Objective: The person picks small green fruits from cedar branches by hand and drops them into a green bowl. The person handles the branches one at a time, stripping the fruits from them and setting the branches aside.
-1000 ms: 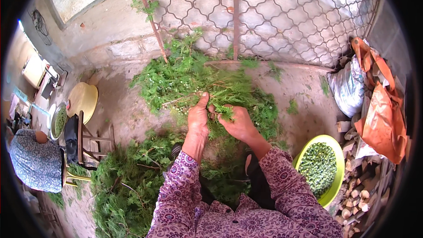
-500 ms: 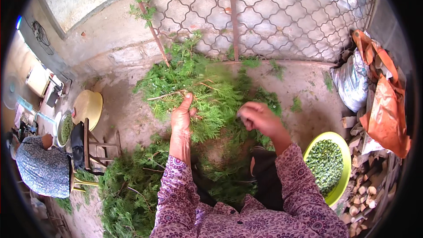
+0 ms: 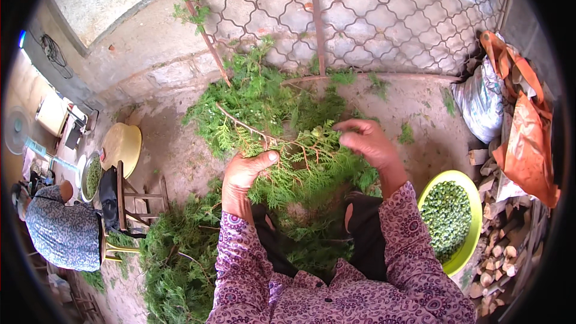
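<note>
An evergreen branch (image 3: 300, 153) with flat feathery green sprays and a bare brown stem is held up in front of me. My left hand (image 3: 245, 174) is closed on it, thumb laid across the stem side. At the branch's right tip my right hand (image 3: 373, 145) has its fingers curled together; whatever is between them is hidden. A small pale green lump (image 3: 318, 132) shows among the sprays close to those fingers. Right of my knee stands a yellow-green basin (image 3: 478, 216) filled with small green cones or berries (image 3: 445, 219).
Cut greenery (image 3: 180, 264) lies heaped at my left, with another heap (image 3: 240, 93) by the metal lattice (image 3: 360, 24). Stacked firewood (image 3: 498, 258), a white sack (image 3: 480, 105) and an orange bag (image 3: 528, 156) line the right. A person (image 3: 66, 225) sits at left, near a yellow tub (image 3: 122, 150).
The branch has turned, its bare stem now slanting down to the right. My right hand has moved up and a little right, to the branch tip; my left hand has dropped slightly.
</note>
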Motion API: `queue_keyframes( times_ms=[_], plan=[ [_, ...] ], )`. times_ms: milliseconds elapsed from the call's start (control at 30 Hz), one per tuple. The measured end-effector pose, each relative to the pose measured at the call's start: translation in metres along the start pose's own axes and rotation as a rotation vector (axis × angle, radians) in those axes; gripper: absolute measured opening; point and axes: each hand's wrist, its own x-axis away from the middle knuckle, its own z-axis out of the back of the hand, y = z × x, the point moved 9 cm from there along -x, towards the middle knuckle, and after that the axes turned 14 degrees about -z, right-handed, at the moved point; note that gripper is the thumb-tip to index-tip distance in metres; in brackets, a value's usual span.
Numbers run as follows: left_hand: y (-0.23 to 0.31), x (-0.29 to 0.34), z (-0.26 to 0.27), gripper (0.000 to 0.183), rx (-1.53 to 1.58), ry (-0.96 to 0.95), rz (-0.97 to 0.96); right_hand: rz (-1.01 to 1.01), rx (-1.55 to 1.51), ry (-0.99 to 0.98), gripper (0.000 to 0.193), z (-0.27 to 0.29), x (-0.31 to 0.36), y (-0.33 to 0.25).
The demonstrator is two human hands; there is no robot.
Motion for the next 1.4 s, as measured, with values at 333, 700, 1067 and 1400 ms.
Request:
queue_keyframes(
  times_ms=[333, 700, 1067, 1400],
  plan=[
    [0.01, -0.02, 0.001, 0.033, 0.097, 0.115, -0.207, 0.08, 0.046, -0.323, 0.022, -0.058, 0.008, -0.004],
    [-0.056, -0.017, -0.038, 0.045, 0.383, 0.101, 0.264, 0.498, 0.368, 0.172, 0.018, -0.05, 0.015, -0.021],
    [-0.054, -0.035, -0.022, 0.021, 0.517, 0.219, 0.149, 0.678, 0.699, 0.148, 0.021, -0.102, 0.038, -0.026],
    [-0.022, -0.021, -0.007, 0.014, 0.541, 0.332, 0.085, 0.062, -0.304, -0.1, 0.017, -0.041, 0.009, -0.005]
  ],
)
